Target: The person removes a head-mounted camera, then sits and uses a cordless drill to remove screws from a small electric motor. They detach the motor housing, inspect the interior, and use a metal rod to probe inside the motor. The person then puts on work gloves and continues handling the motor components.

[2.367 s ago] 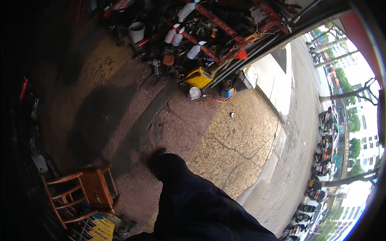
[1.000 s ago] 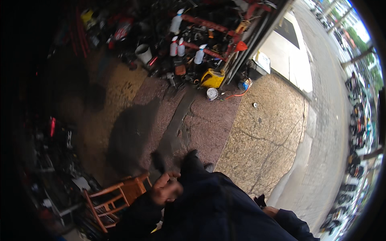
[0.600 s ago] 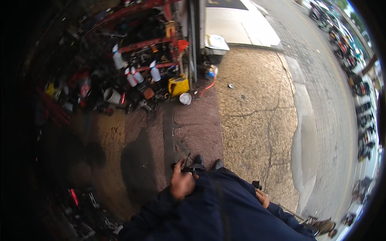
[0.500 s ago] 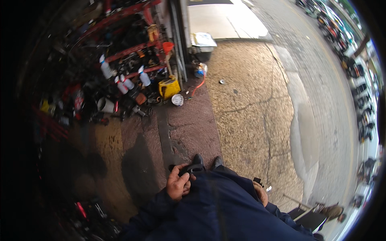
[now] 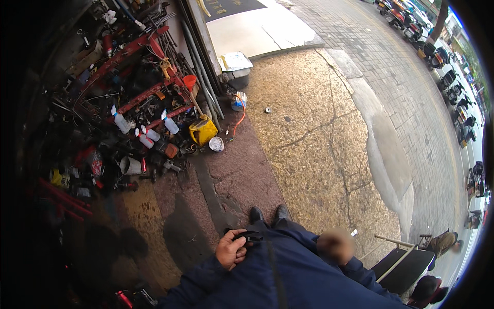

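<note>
My left hand (image 5: 230,251) is closed, its thumb and fingers pinching a black strap-like piece (image 5: 250,236) in front of my dark blue jacket (image 5: 257,278). What the piece belongs to does not show. On the other side of the jacket, my right hand (image 5: 337,247) is a blur, so its fingers and anything in them cannot be made out. My black shoes (image 5: 257,214) stand on reddish pavement beyond the hands.
At left, a red metal rack (image 5: 139,98) and cluttered parts hold spray bottles (image 5: 170,123). A yellow container (image 5: 203,130) and white tub (image 5: 216,144) stand before them. A black-topped table (image 5: 399,268) is at lower right near people. Scooters (image 5: 437,56) line the street.
The view has turned, and the rack and pavement have shifted left. My left hand stays pinched on the black strap-like piece. My right hand has come up into fuller view, blurred.
</note>
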Motion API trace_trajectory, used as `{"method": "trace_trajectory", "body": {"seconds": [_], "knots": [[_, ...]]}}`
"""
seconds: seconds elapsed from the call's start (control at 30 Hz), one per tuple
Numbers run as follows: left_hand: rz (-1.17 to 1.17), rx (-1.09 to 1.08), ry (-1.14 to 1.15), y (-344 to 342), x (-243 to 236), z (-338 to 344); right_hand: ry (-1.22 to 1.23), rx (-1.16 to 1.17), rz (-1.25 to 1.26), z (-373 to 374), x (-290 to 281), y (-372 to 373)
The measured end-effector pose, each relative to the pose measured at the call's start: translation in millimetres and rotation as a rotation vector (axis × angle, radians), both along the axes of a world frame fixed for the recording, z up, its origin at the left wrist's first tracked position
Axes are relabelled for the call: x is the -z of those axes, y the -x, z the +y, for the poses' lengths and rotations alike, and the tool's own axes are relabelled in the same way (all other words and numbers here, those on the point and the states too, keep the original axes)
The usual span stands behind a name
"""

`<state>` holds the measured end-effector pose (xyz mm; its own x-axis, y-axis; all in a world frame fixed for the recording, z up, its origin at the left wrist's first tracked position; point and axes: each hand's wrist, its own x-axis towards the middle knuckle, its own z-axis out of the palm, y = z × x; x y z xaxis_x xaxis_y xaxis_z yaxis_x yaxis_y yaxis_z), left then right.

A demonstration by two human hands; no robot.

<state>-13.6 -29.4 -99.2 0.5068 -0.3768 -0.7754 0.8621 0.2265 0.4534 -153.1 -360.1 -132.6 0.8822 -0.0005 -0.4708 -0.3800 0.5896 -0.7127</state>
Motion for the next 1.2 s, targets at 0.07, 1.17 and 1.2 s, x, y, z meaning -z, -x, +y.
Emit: {"method": "trace_trajectory", "body": {"seconds": [0.07, 1.17, 1.2], "knots": [[0.036, -0.012, 0.018, 3.9, 0.6, 1.0, 0.059, 0.007, 0.007, -6.7, -5.1, -12.9], [-0.430, 0.368, -0.216, 28.6, -5.3, -66.9, -0.005, -0.417, -0.198, 60.5, -31.1, -83.9], [-0.489, 0.365, -0.237, 29.4, -5.0, -69.6, 0.007, -0.409, -0.215, 58.5, -32.3, -82.9]]}}
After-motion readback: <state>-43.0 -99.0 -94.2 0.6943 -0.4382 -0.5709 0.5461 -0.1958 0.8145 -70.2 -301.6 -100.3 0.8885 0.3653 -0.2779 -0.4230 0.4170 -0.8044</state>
